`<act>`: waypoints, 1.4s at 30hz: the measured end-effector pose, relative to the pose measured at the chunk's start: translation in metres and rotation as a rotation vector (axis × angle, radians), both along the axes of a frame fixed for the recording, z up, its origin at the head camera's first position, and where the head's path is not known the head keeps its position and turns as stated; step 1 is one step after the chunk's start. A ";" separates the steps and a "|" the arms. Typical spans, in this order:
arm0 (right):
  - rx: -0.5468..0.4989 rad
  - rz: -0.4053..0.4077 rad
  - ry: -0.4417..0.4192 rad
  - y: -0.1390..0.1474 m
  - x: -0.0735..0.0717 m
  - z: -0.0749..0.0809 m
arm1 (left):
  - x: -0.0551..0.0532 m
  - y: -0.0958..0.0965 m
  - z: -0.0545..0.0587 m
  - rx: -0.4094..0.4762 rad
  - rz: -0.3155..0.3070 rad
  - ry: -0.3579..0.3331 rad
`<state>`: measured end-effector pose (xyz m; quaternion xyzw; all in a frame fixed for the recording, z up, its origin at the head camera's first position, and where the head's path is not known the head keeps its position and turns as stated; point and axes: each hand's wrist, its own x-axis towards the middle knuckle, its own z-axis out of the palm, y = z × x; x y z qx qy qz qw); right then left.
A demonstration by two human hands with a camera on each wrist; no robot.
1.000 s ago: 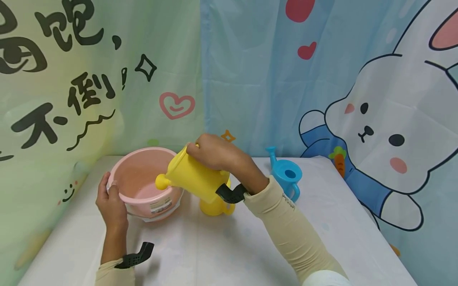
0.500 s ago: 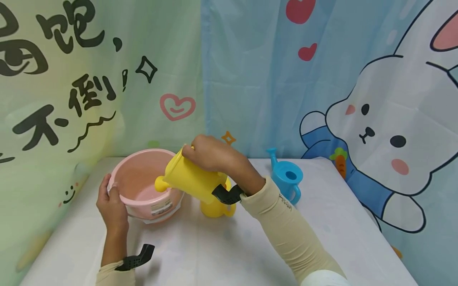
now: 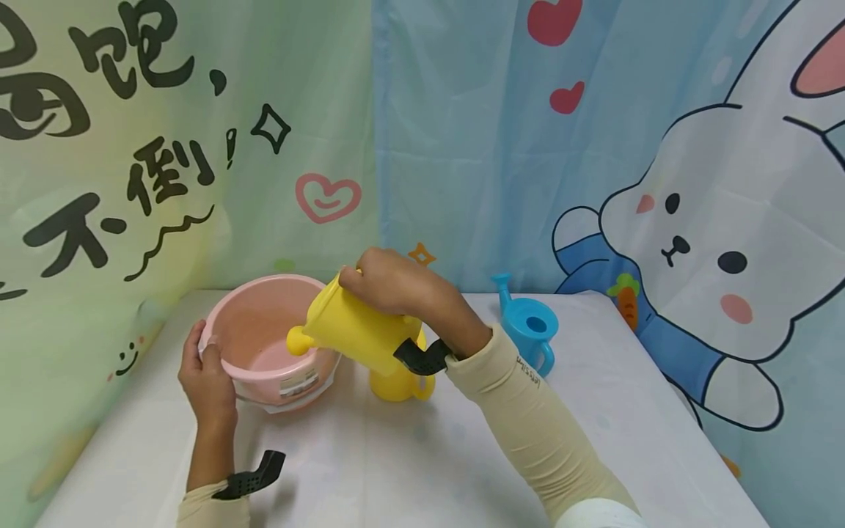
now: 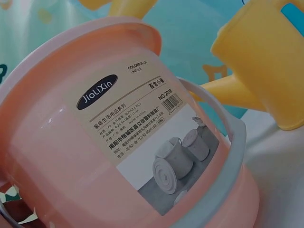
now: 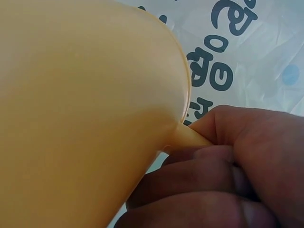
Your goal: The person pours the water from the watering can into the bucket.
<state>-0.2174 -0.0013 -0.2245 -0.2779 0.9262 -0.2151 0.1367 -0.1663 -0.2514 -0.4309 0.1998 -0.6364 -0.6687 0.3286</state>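
A pink plastic bucket (image 3: 271,378) stands on the left of the table, a printed label (image 4: 147,133) on its side. My left hand (image 3: 207,378) holds its left rim, thumb at the near edge. From the handle, my right hand (image 3: 403,282) grips a yellow watering can (image 3: 359,326); in the right wrist view, curled fingers (image 5: 194,178) wrap the handle beside the can body. The can is tipped left, its round spout head (image 3: 300,340) over the bucket's right side. No water stream shows.
A second yellow watering can (image 3: 391,387) stands on the table, partly hidden behind the held one. Farther right is a blue watering can (image 3: 528,330). The bucket's grey carrying handle (image 4: 232,147) hangs down outside. A printed curtain (image 3: 449,147) borders the white table (image 3: 396,469).
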 end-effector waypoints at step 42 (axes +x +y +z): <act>0.003 0.002 -0.026 -0.001 -0.005 0.003 | 0.000 -0.001 0.001 -0.023 0.012 -0.027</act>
